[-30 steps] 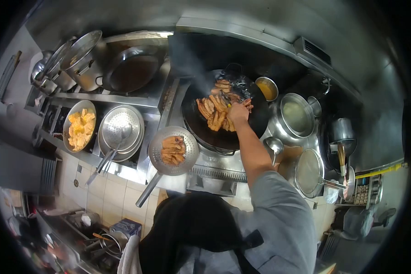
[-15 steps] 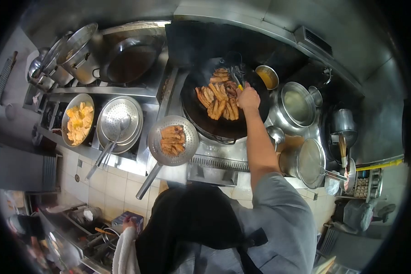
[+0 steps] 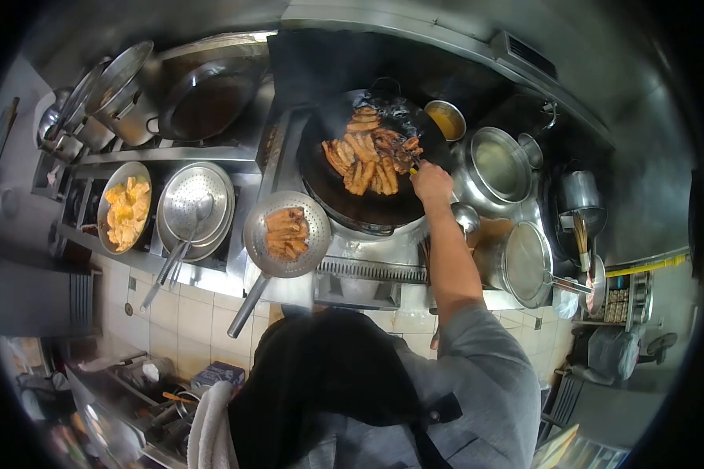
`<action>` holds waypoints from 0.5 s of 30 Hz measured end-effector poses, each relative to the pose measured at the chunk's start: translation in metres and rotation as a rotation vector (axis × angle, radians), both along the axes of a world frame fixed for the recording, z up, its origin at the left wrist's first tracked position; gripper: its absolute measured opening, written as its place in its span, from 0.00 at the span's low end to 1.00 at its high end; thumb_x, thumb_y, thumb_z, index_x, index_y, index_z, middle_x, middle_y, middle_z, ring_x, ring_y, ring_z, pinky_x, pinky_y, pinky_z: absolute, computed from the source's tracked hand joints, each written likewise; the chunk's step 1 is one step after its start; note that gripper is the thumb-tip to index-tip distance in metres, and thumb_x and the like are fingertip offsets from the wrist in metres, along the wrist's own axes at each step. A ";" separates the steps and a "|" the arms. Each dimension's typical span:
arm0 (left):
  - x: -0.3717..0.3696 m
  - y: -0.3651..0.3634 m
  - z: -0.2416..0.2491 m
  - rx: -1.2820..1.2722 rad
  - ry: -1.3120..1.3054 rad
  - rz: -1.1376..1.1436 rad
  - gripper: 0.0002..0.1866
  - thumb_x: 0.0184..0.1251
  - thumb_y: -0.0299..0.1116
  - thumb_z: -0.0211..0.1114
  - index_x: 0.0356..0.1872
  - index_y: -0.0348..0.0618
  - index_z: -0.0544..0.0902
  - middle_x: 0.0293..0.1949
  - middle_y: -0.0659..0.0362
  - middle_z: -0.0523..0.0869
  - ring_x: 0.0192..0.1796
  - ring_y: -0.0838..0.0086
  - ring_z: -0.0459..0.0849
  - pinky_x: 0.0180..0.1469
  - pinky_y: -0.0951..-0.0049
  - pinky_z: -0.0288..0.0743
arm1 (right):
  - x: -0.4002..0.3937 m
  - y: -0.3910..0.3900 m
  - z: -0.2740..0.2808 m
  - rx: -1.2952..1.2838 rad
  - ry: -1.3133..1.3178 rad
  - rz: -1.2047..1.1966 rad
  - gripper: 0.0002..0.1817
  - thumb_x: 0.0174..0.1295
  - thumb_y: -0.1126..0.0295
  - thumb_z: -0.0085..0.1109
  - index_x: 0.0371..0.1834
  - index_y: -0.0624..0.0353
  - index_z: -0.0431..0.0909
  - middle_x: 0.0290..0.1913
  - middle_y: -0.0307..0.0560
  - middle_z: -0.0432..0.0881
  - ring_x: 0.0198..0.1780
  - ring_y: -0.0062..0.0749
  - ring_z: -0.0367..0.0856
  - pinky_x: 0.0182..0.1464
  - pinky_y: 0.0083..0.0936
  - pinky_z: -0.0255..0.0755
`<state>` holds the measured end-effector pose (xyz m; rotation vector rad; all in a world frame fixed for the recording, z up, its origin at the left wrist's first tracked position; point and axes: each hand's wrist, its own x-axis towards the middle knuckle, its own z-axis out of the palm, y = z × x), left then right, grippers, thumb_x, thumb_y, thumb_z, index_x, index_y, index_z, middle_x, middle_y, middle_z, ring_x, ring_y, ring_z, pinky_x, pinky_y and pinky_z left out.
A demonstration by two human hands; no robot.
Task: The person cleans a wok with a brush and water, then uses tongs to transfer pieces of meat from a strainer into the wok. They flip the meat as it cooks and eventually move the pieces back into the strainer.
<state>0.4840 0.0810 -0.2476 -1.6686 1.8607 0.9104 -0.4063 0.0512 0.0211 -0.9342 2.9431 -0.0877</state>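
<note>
My right hand [image 3: 432,184] reaches over the right side of a large dark wok [image 3: 332,184]. Its fingers are closed on a cooking utensil with a yellow part [image 3: 414,169]; I cannot tell its kind, as its far end merges with the food. Browned strips of meat [image 3: 364,148] lie in a heap in the wok, with dark, shiny oil at the back. A perforated strainer ladle [image 3: 313,258] rests at the wok's front left, holding more browned strips [image 3: 288,234]. My left hand is out of view.
Left of the strainer are stacked metal strainers [image 3: 188,191] and a bowl of yellow pieces [image 3: 127,215]. An empty dark pan [image 3: 211,102] stands behind. Right of the wok are a pot of orange liquid [image 3: 446,121], a metal pot [image 3: 501,168] and a mesh sieve [image 3: 526,264].
My right hand has drawn back toward me and slightly right with the utensil. A hand beside the white cloth at lower left is out of sight. The whole view has shifted a little.
</note>
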 end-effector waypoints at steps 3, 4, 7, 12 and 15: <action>0.003 -0.003 -0.004 -0.047 0.009 -0.091 0.20 0.81 0.36 0.60 0.68 0.43 0.82 0.45 0.44 0.93 0.44 0.54 0.95 0.45 0.57 0.89 | 0.003 -0.019 0.001 0.103 0.051 0.074 0.17 0.72 0.58 0.65 0.57 0.51 0.88 0.55 0.52 0.92 0.57 0.50 0.92 0.59 0.45 0.86; 0.002 -0.003 -0.006 -0.077 0.015 -0.139 0.20 0.81 0.36 0.60 0.68 0.43 0.82 0.45 0.44 0.93 0.44 0.53 0.95 0.46 0.57 0.89 | 0.006 -0.024 0.004 0.138 0.100 0.122 0.15 0.73 0.60 0.60 0.55 0.53 0.89 0.55 0.52 0.92 0.56 0.49 0.93 0.58 0.45 0.86; -0.050 -0.007 0.034 -0.169 0.065 0.422 0.19 0.79 0.40 0.63 0.62 0.43 0.89 0.42 0.47 0.94 0.47 0.49 0.95 0.54 0.54 0.88 | 0.000 -0.035 -0.010 0.179 0.176 0.181 0.15 0.76 0.63 0.54 0.52 0.53 0.90 0.53 0.51 0.93 0.55 0.47 0.93 0.56 0.42 0.86; -0.078 0.014 0.057 -0.105 0.172 0.606 0.12 0.75 0.35 0.68 0.49 0.44 0.95 0.42 0.50 0.95 0.43 0.57 0.96 0.45 0.58 0.89 | 0.008 -0.042 -0.008 0.198 0.107 0.136 0.17 0.78 0.66 0.48 0.55 0.56 0.88 0.54 0.54 0.92 0.55 0.49 0.93 0.56 0.44 0.87; -0.035 0.038 -0.007 -0.027 0.175 0.569 0.11 0.73 0.34 0.68 0.49 0.45 0.95 0.43 0.51 0.95 0.44 0.57 0.96 0.46 0.59 0.89 | 0.012 -0.045 -0.040 0.080 0.281 0.119 0.17 0.78 0.66 0.48 0.54 0.56 0.89 0.54 0.54 0.92 0.55 0.49 0.93 0.56 0.43 0.87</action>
